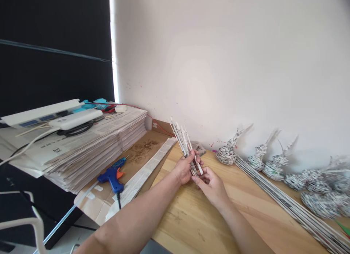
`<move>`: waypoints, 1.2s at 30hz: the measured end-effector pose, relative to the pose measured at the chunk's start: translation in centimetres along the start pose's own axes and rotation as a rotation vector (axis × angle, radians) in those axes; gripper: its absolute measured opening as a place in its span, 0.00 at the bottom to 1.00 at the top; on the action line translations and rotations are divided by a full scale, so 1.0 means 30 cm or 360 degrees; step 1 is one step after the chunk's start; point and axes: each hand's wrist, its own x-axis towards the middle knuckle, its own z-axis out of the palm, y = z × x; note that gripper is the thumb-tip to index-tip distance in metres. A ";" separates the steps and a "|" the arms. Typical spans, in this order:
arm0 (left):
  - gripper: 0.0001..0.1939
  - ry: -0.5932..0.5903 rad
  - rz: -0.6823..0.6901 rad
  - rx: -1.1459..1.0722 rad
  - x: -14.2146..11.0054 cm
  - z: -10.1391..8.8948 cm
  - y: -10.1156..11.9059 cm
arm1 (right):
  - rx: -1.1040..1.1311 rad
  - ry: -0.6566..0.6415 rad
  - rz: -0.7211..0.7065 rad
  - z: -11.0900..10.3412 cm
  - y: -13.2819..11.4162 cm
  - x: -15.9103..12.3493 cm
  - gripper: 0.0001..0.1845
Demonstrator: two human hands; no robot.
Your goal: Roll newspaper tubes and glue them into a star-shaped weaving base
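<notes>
A bundle of thin rolled newspaper sticks (182, 138) stands tilted over the wooden table, its loose ends fanning up and to the left. My left hand (186, 169) is wrapped round the lower part of this bundle, thumb on top. Close beside it on the right, my right hand (210, 184) is closed, its thumb and fingers pinching at the bottom ends of the sticks. Which sticks lie between those fingertips is partly hidden.
Woven newspaper pieces (226, 154) line the wall at right, beside long paper rolls (281, 197) on the wooden table (186, 217). At left, a blue glue gun (112, 177) and paper strips (149, 170) lie near a tall newspaper stack (109, 151) bearing a white power strip (79, 119).
</notes>
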 end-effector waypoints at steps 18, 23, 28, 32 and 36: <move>0.31 0.0236 0.0325 0.0381 0.009 0.003 0.002 | 0.0026 0.0061 0.0307 -0.013 -0.008 0.005 0.20; 0.35 0.0335 0.0260 0.0482 0.003 0.006 0.014 | 0.0292 0.0090 0.0368 -0.009 -0.011 0.009 0.21; 0.31 0.0357 0.0169 0.0426 0.000 0.007 0.033 | 0.0513 0.0213 0.0433 -0.010 -0.017 0.011 0.21; 0.27 0.0251 0.0129 0.0285 -0.003 0.003 0.044 | 0.0644 0.0300 0.0427 -0.018 -0.020 0.014 0.20; 0.23 0.0159 0.0108 0.0274 -0.004 -0.004 0.043 | 0.0680 0.0254 0.0432 -0.023 -0.029 0.012 0.20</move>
